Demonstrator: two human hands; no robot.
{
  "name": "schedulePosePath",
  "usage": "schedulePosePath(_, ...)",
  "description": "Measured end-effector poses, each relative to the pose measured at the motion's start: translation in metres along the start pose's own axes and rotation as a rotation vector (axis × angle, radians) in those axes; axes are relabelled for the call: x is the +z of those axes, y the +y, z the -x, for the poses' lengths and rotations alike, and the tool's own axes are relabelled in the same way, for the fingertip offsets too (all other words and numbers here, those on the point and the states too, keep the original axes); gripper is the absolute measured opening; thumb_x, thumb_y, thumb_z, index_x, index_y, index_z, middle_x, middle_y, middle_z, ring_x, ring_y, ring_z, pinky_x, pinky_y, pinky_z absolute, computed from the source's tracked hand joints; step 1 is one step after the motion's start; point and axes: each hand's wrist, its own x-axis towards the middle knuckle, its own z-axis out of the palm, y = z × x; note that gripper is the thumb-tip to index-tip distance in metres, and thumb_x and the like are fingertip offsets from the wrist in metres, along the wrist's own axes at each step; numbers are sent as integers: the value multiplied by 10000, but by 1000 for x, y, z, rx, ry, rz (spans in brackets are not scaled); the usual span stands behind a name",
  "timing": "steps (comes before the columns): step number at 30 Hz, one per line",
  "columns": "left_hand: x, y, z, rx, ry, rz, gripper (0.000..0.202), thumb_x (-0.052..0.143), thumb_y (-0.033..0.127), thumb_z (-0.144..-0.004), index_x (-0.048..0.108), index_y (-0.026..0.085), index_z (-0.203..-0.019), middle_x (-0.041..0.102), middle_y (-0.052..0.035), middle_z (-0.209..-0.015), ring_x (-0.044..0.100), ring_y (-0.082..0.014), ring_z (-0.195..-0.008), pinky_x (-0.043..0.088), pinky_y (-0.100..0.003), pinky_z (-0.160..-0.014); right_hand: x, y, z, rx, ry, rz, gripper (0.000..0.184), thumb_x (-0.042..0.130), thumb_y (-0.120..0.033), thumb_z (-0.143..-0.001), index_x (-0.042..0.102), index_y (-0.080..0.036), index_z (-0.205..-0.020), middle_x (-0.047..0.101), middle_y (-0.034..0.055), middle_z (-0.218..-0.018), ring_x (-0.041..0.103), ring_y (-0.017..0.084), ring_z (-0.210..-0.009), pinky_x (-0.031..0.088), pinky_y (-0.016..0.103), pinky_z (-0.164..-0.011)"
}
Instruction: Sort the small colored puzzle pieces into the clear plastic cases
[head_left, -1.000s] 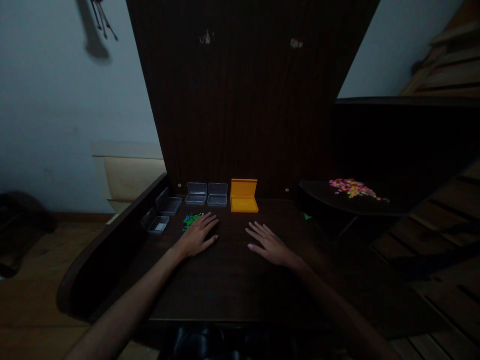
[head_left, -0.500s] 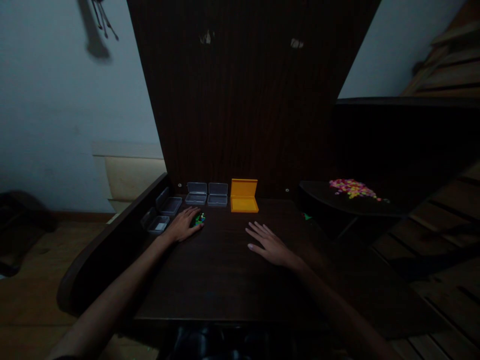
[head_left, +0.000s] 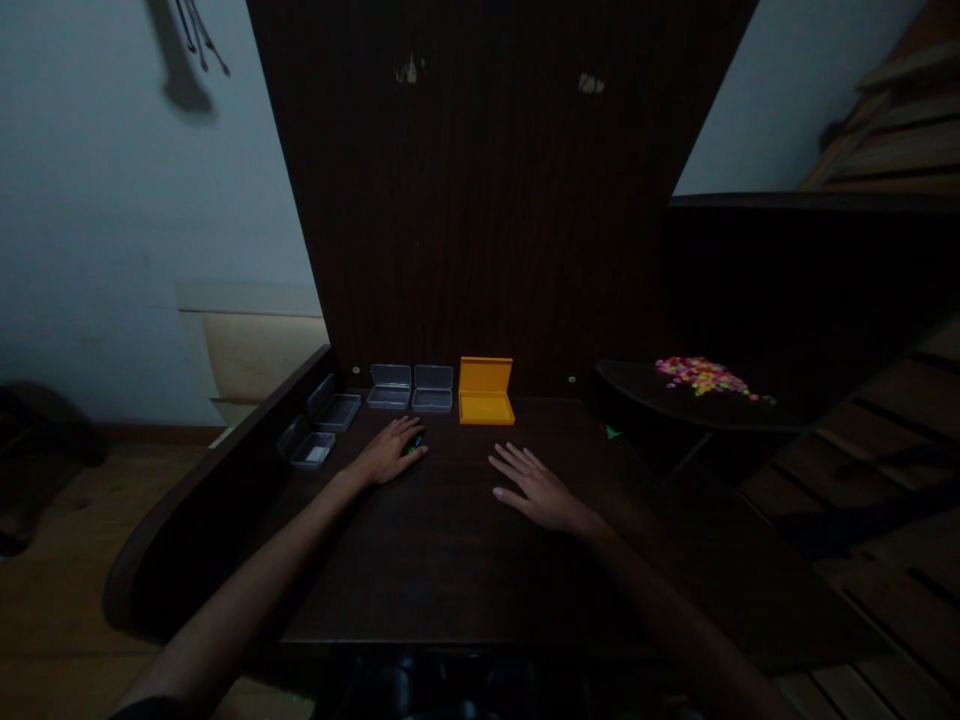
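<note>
My left hand (head_left: 386, 453) lies palm down on the dark wooden table (head_left: 450, 560), its thumb apart from the fingers. Small green and blue pieces (head_left: 412, 445) peek out between the thumb and fingers; the palm hides any others. To the right, my right hand (head_left: 541, 488) rests flat with fingers spread, touching only the tabletop. Beyond the hands stands an orange box (head_left: 486, 408) with its lid raised. Two clear plastic boxes, a nearer-centre one (head_left: 433, 400) and its neighbour (head_left: 389, 397), sit open beside it.
Along the left side panel are two more open clear boxes, one farther back (head_left: 337, 411) and one nearer (head_left: 312, 452) holding something white. A heap of pink and yellow pieces (head_left: 703, 376) covers part of the right-hand shelf (head_left: 637, 385). A green bit (head_left: 611, 432) lies below that shelf.
My left hand has slid to the right across the table, and the small green pieces beside it are now mostly covered. My right hand has stayed in place.
</note>
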Motion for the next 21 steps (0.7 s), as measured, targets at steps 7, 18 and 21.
schedulePosePath(7, 7, 25, 3, 43, -27, 18, 623, 333, 530, -951, 459, 100, -1385, 383, -160, -1507, 292, -279, -1432, 215, -466, -1190, 0, 0, 0, -6, 6, 12, 665, 322, -624, -944, 323, -251, -1494, 218, 60, -1582, 155, 243, -1470, 123, 480, -1199)
schedulePosePath(18, 17, 70, 16, 163, -46, 71, 541, 335, 460, -973, 451, 137, -1391, 386, -135, -1510, 278, -270, -1439, 239, -486, -1184, 2, 1, -1, -13, 18, 11, 668, 333, -621, -942, 324, -244, -1493, 230, 66, -1578, 162, 246, -1468, 133, 482, -1200)
schedulePosePath(21, 23, 82, 19, 207, -43, 85, 537, 328, 458, -977, 440, 144, -1398, 353, -131, -1529, 262, -268, -1445, 237, -491, -1186, 3, 2, -1, -25, 38, -9, 649, 338, -613, -946, 327, -259, -1490, 234, 59, -1577, 165, 241, -1467, 136, 487, -1199)
